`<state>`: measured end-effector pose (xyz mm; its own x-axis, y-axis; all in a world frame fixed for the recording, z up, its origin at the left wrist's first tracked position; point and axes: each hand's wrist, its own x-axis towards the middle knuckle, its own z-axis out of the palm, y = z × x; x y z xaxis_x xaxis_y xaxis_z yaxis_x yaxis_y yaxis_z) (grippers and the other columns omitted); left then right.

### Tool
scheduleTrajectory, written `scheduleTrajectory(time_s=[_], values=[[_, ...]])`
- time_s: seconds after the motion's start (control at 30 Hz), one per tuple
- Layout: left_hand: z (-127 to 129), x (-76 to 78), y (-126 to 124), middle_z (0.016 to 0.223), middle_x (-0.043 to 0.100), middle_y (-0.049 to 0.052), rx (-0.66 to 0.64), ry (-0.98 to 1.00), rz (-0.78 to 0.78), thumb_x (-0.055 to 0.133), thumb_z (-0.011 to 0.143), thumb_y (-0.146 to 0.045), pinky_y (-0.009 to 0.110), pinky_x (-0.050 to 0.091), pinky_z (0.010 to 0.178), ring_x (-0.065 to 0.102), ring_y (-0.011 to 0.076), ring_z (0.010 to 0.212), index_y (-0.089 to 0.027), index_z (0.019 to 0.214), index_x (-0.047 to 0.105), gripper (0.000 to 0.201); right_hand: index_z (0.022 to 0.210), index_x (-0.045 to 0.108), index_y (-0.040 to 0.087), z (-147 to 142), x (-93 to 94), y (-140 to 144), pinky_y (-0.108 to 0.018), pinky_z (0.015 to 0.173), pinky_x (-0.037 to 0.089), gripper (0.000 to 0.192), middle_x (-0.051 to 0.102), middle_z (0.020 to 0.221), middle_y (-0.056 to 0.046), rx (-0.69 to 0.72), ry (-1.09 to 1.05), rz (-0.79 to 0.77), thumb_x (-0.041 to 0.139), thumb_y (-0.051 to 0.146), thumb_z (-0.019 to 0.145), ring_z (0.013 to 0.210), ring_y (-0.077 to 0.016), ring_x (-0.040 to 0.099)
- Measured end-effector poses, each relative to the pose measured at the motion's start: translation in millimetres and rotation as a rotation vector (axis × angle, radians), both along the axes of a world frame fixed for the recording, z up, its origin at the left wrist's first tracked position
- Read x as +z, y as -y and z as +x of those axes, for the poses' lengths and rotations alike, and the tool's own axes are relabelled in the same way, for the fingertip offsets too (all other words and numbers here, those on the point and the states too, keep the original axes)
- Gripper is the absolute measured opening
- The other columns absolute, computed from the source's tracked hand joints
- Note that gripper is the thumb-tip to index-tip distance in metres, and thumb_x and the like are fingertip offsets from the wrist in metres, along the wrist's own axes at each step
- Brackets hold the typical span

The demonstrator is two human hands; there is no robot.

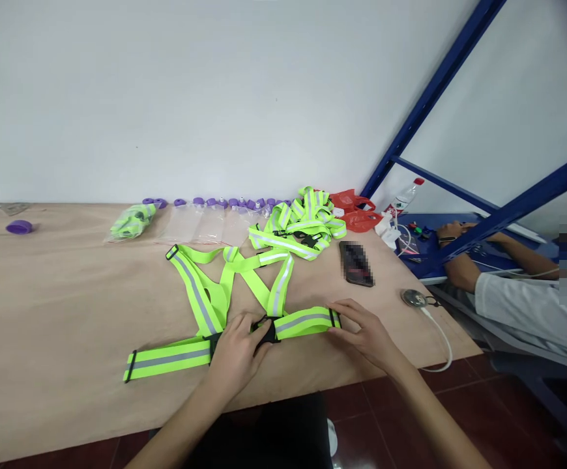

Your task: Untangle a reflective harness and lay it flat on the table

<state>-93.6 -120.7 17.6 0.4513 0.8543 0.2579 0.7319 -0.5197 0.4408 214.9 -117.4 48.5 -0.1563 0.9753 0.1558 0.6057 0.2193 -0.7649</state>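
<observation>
While both hands (237, 348) press reflective harness (229, 293), phone (356, 264), perhaps charger (413, 298) nearby.

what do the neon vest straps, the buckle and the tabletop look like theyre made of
Vest straps: seemingly woven fabric webbing, matte neon yellow, with a grey, likely reflective stripe along the middle. Buckle at the left hand: probably hard black plastic, slight sheen. Table: looks like unfinished plywood, pale with faint grain.

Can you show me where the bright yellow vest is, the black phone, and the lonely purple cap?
Neon yellow strap vest (200, 296), head view, left shoulder strap.
Black flat phone (356, 263), head view, middle of screen.
Purple round plastic cap (19, 227), head view, top face.
</observation>
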Motion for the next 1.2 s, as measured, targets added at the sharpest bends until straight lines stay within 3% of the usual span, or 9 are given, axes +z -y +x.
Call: scheduleTrajectory(time_s=[0.13,0.23,0.33,0.4,0.5,0.67,0.97,1.2], values=[[-4.5,-4.0,0.7,0.113,0.066,0.011,-0.01,-0.007,0.046,0.062,0.093,-0.025,0.047,0.056,0.09,0.06,0.031,0.109,-0.022,0.127,0.068,0.035,0.121,0.072,0.031,11.9,-1.3,0.2,-0.04,0.098,0.054,0.039,0.069,0.118,-0.007,0.081,0.137,-0.081,0.072,0.044,0.084,0.111,-0.0264,0.067],[-5.2,-5.8,1.2,0.114,0.066,0.011,-0.005,-0.004,0.065,0.06,0.094,-0.026,0.047,0.056,0.09,0.06,0.0308,0.109,-0.022,0.128,0.068,0.035,0.126,0.067,0.03,26.5,-12.3,-14.5,-0.046,0.107,0.048,0.042,0.065,0.128,-0.008,-0.067,0.188,-0.018,0.063,0.05,0.09,0.122,-0.0281,0.061],[-4.8,-6.2,1.5,0.114,0.066,0.011,0.01,0.001,0.068,0.061,0.094,-0.026,0.047,0.057,0.09,0.061,0.0311,0.11,-0.023,0.128,0.068,0.035,0.134,0.06,0.022,49.8,-24.3,-48.1,-0.052,0.113,0.04,0.057,0.061,0.136,-0.014,-0.346,0.29,0.1,0.06,0.055,0.088,0.131,-0.0322,0.053],[-4.7,-6.7,1.4,0.114,0.066,0.011,0.003,0.007,0.076,0.061,0.094,-0.026,0.047,0.057,0.09,0.061,0.031,0.11,-0.022,0.128,0.068,0.035,0.14,0.054,0.016,65.3,-29.4,-77.3,-0.055,0.112,0.04,0.07,0.055,0.141,-0.019,-0.486,0.377,0.045,0.062,0.059,0.086,0.133,-0.0364,0.05],[-5.0,-9.0,0.5,0.113,0.067,0.012,-0.014,0.008,0.099,0.061,0.094,-0.026,0.047,0.058,0.09,0.062,0.0309,0.109,-0.021,0.128,0.068,0.035,0.146,0.049,0.017,80.5,-31.8,-120.1,-0.056,0.113,0.037,0.075,0.037,0.157,-0.021,-0.542,0.482,-0.083,0.057,0.063,0.088,0.143,-0.0403,0.038],[-5.7,-14.5,-0.4,0.112,0.066,0.012,-0.023,0.008,0.126,0.063,0.093,-0.025,0.047,0.059,0.087,0.062,0.0305,0.107,-0.02,0.128,0.067,0.036,0.146,0.051,0.022,85.3,-32.1,-165.4,-0.058,0.111,0.037,0.066,0.029,0.162,-0.02,-0.55,0.528,-0.14,0.051,0.061,0.093,0.145,-0.044,0.034],[-7.0,-15.8,-2.8,0.109,0.068,0.011,-0.034,0.027,0.152,0.067,0.091,-0.025,0.044,0.06,0.084,0.064,0.0299,0.103,-0.023,0.129,0.067,0.038,0.145,0.052,0.021,85.7,-34.8,-179.7,-0.064,0.108,0.035,0.068,0.031,0.162,-0.021,-0.604,0.593,-0.189,0.042,0.065,0.093,0.143,-0.0459,0.036],[-7.8,-17.4,-4.3,0.108,0.069,0.01,-0.033,0.009,0.16,0.068,0.09,-0.027,0.043,0.06,0.083,0.065,0.0294,0.101,-0.025,0.129,0.067,0.039,0.156,0.032,0.014,92.1,-34.1,-166.7,-0.051,0.108,0.041,0.088,0.043,0.155,-0.021,-0.617,0.577,-0.192,0.048,0.069,0.089,0.138,-0.0399,0.046]])
